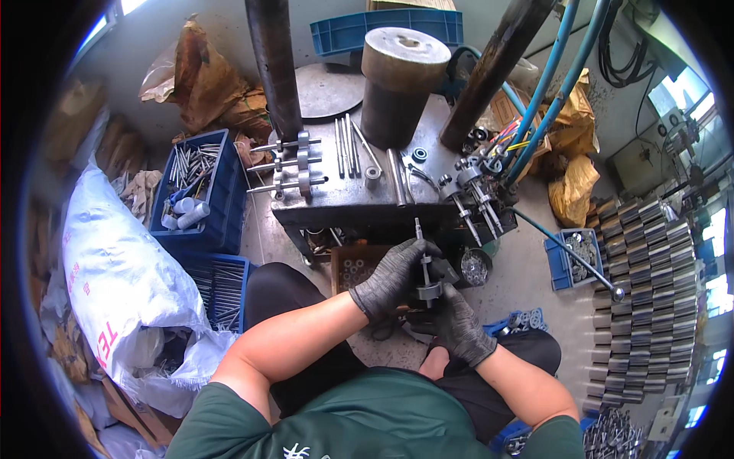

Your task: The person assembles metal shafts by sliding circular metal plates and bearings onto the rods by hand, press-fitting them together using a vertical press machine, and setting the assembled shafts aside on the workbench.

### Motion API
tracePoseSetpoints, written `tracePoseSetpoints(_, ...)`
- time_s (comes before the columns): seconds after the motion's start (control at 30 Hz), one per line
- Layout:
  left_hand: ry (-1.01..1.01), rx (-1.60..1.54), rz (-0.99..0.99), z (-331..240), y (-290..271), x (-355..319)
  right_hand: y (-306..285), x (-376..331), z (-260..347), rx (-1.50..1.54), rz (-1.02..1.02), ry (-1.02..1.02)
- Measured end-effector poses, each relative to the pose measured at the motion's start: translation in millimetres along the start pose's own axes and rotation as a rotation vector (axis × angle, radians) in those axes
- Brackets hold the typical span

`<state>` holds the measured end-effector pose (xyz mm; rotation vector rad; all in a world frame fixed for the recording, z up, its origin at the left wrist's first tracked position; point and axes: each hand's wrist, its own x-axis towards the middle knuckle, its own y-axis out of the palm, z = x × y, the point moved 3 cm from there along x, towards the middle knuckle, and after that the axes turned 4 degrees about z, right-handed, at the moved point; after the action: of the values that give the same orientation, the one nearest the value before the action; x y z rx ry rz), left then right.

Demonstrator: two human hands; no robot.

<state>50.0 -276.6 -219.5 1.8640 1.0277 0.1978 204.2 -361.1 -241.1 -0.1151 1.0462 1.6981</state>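
- Left hand [394, 277], gloved in dark knit, closed around the upper part of a thin metal shaft [421, 252]; fingers wrapped, thumb side toward the far end.
- Right hand [456, 325], also gloved, cupped from below and clamped on the grey round fitting [430, 291] through which the shaft runs.
- Shaft upright, long axis running near-to-far, bare tip poking out past the left hand toward the press table [336, 200]; fitting directly below the left grip, touching the right fingers.
- Both hands on the assembly, left higher and farther, right lower and nearer; held over the lap, just near of the table's front edge.
- Far of the hands, on the table: a row of finished shaft-and-collar pieces [294, 163] at left, loose rods [348, 145] in the middle, more assembled pieces [474, 200] at right, and a heavy steel cylinder [401, 84] standing behind.
- Directly beneath the tip: an open box of washers [355, 269], and a small round tin [474, 268] to the right.
- Left of the knees: blue crate of pins [200, 187] and a white sack [122, 268].
- Right side: stacked rows of metal sleeves [646, 298] and a blue hose [569, 256] slanting across the floor, well apart from the hands.
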Motion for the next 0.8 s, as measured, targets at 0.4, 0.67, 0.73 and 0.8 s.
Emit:
tracePoseSetpoints(0.4,0.194,0.464,0.254,-22,1,1,4,12,28,0.128,-0.096,-0.063)
tracePoseSetpoints(0.67,0.672,1.205,0.160,-11,-2,3,-20,21,30,0.077,-0.088,-0.190)
tracePoseSetpoints(0.73,0.688,1.289,0.107,-15,9,-4,-21,15,34,-0.014,-0.129,-0.266)
tracePoseSetpoints(0.8,0.707,1.377,0.049,-17,11,-7,-15,6,48,-0.397,-0.160,-0.605)
